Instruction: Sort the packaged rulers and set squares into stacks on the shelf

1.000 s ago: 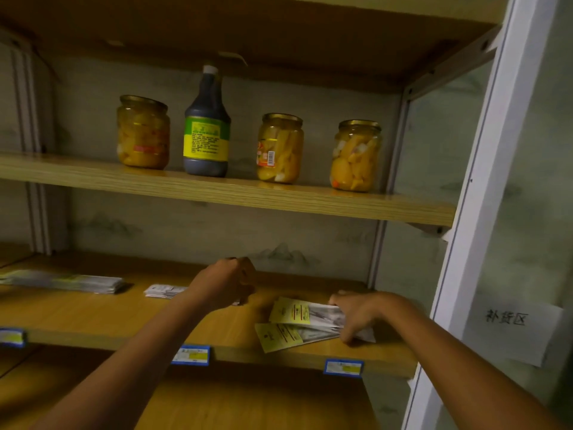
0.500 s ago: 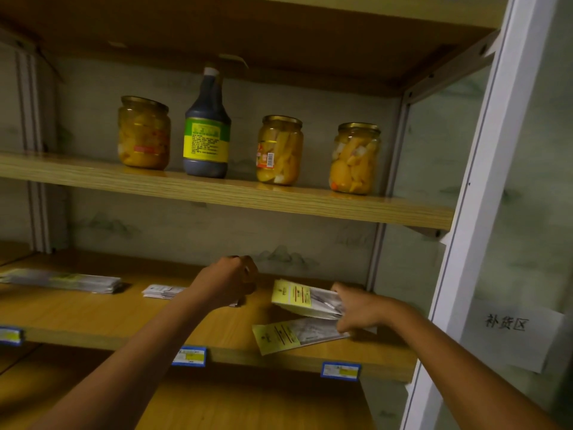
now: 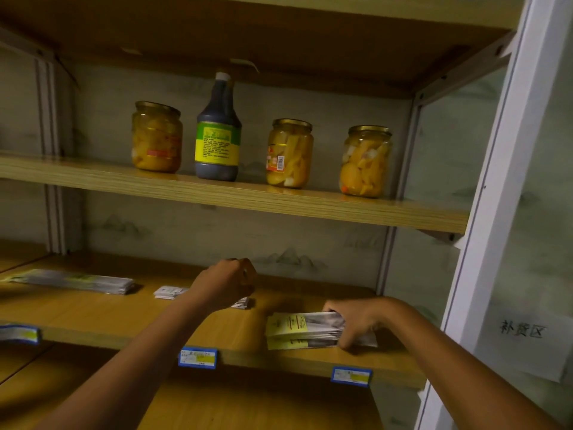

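on lower shelf (image 3: 93,321): right hand (image 3: 356,321) clamps yellow-labelled packets (image 3: 297,328); square edges, press flat onto pile. left hand (image 3: 224,282) fisted over white packets (image 3: 169,292), contents unclear.

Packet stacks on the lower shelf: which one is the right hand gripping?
The yellow-labelled stack at the shelf's right end. The right hand clamps its right side; the long stack far left lies untouched, and the small white stack sits by the left hand.
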{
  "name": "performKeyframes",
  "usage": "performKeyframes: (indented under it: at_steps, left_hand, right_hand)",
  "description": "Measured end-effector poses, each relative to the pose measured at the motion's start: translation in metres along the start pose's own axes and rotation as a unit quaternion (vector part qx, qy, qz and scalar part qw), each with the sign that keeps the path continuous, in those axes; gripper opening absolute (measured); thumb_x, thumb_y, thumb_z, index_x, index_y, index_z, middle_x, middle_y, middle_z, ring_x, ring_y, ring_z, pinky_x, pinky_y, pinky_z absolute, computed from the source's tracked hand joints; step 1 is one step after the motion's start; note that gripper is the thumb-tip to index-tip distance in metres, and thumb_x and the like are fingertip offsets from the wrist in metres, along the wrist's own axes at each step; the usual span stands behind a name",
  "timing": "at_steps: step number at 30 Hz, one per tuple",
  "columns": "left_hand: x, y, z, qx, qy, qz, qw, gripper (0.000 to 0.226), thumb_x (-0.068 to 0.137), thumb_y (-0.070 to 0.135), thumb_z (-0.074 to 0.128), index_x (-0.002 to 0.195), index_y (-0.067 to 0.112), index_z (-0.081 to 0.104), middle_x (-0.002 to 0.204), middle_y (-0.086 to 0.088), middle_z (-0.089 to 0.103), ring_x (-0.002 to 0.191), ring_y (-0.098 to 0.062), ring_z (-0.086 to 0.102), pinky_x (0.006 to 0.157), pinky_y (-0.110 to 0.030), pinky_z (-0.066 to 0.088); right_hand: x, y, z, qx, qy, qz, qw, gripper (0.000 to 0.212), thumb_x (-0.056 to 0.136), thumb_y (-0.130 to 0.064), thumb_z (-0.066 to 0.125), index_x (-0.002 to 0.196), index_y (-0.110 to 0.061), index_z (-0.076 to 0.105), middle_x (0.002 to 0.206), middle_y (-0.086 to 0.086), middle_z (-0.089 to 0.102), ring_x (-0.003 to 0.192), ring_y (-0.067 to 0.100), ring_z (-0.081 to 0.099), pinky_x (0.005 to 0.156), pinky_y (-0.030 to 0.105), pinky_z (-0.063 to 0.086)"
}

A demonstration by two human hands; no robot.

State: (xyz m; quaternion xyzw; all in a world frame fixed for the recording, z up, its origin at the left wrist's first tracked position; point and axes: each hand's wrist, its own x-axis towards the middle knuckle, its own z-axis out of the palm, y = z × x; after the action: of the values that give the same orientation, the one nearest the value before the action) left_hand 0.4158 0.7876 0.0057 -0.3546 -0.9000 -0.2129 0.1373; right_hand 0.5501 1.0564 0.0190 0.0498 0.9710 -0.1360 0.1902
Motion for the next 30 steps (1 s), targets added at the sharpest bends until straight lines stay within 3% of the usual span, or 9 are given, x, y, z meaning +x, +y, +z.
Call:
performKeyframes:
  at_steps: [4, 8, 16, 20, 23, 25, 27, 30]
  left_hand:
    - [-0.002, -0.006, 0.002, -0.004, -0.001, -0.008, 1.000, 0.034, 0.084, 0.036, 0.070, 0.116, 0.027, 0.060, 0.114, 0.000, 0.068, 0.099, -0.020, 0.066, 0.082, -0.040, 0.057]
    - [-0.001, -0.011, 0.007, -0.003, -0.004, -0.015, 1.000, 0.035, 0.085, 0.039, 0.067, 0.116, 0.026, 0.058, 0.112, 0.000, 0.067, 0.097, -0.021, 0.066, 0.081, -0.041, 0.058]
    - [0.008, -0.010, 0.021, -0.010, -0.017, -0.017, 1.000, 0.027, 0.089, 0.036, 0.064, 0.112, 0.024, 0.059, 0.107, 0.001, 0.067, 0.091, -0.018, 0.066, 0.080, -0.040, 0.058]
    - [0.012, 0.000, 0.026, -0.090, -0.028, -0.019, 0.995, 0.020, 0.094, 0.029, 0.060, 0.109, 0.017, 0.063, 0.099, -0.005, 0.069, 0.080, -0.018, 0.067, 0.075, -0.038, 0.059]
    - [0.007, 0.026, 0.022, -0.338, -0.062, -0.066, 0.937, 0.038, 0.091, 0.047, 0.058, 0.113, 0.016, 0.061, 0.100, -0.008, 0.069, 0.073, -0.019, 0.065, 0.062, -0.031, 0.053]
    - [0.005, 0.044, 0.019, -0.472, -0.120, -0.087, 0.869, 0.048, 0.085, 0.058, 0.056, 0.116, 0.022, 0.060, 0.110, -0.002, 0.071, 0.092, -0.018, 0.069, 0.075, -0.028, 0.055]
    - [0.005, 0.057, 0.022, -0.556, -0.162, -0.084, 0.811, 0.039, 0.088, 0.052, 0.058, 0.115, 0.024, 0.063, 0.110, -0.001, 0.073, 0.102, -0.017, 0.070, 0.088, -0.031, 0.056]
    - [0.008, 0.065, 0.033, -0.568, -0.166, -0.066, 0.804, 0.033, 0.084, 0.032, 0.072, 0.111, 0.013, 0.068, 0.104, -0.005, 0.075, 0.097, -0.018, 0.071, 0.083, -0.027, 0.055]
  right_hand:
    - [0.000, 0.003, -0.001, -0.012, 0.002, 0.031, 0.999, 0.059, 0.079, -0.020, 0.077, 0.130, -0.025, 0.046, 0.121, 0.001, 0.056, 0.105, 0.019, 0.059, 0.087, 0.034, 0.056]
    - [-0.002, 0.005, 0.000, -0.030, 0.023, 0.042, 0.998, 0.060, 0.076, -0.025, 0.080, 0.124, -0.024, 0.045, 0.122, 0.002, 0.057, 0.110, 0.021, 0.059, 0.091, 0.037, 0.056]
    - [-0.007, 0.017, 0.013, -0.070, 0.120, 0.047, 0.989, 0.080, 0.069, -0.031, 0.080, 0.131, -0.025, 0.030, 0.114, -0.002, 0.051, 0.101, 0.016, 0.057, 0.079, 0.031, 0.056]
    - [-0.007, 0.024, 0.018, -0.060, 0.204, 0.052, 0.976, 0.091, 0.066, -0.043, 0.079, 0.138, -0.028, 0.026, 0.130, 0.001, 0.052, 0.109, 0.017, 0.057, 0.088, 0.037, 0.055]
    - [-0.004, 0.026, 0.022, -0.071, 0.261, 0.038, 0.962, 0.098, 0.066, -0.054, 0.074, 0.143, -0.032, 0.018, 0.141, 0.000, 0.044, 0.120, 0.019, 0.053, 0.095, 0.042, 0.052]
    - [0.000, 0.025, 0.025, -0.088, 0.296, 0.018, 0.951, 0.093, 0.066, -0.056, 0.071, 0.140, -0.037, 0.018, 0.141, -0.002, 0.043, 0.121, 0.020, 0.051, 0.094, 0.043, 0.052]
    - [0.004, 0.022, 0.027, -0.102, 0.325, 0.005, 0.940, 0.090, 0.062, -0.059, 0.069, 0.135, -0.040, 0.021, 0.139, -0.004, 0.044, 0.121, 0.020, 0.052, 0.093, 0.044, 0.052]
    - [0.006, 0.016, 0.027, -0.137, 0.339, 0.000, 0.931, 0.090, 0.064, -0.057, 0.071, 0.138, -0.037, 0.022, 0.140, -0.005, 0.042, 0.124, 0.020, 0.049, 0.098, 0.041, 0.047]
